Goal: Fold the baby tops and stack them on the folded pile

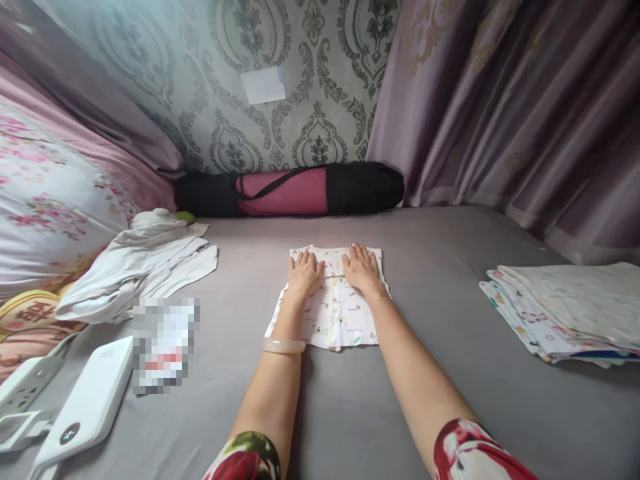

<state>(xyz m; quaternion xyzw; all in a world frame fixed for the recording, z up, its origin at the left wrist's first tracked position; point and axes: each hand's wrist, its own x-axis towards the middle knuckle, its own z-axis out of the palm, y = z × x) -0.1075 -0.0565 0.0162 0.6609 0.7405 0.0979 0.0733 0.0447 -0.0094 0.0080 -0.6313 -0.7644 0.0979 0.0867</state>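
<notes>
A small white buttoned shirt (334, 319) with a tiny coloured print lies partly folded on the grey sheet (430, 400). Its far end is doubled over into a flat band. My left hand (305, 272) rests flat on the left part of that band, fingers stretched out. On the right part, my right hand (362, 268) presses palm down with its fingers extended. Both hands touch the cloth without gripping it. A pale bangle (284, 345) circles my left wrist.
Folded printed cloths (565, 310) are stacked at right. At left lie crumpled white clothing (145, 267), a white power bank (90, 400), a power strip (33, 387) and a blurred-out item (165, 347). A black and maroon long bag (285, 193) lies along the wall.
</notes>
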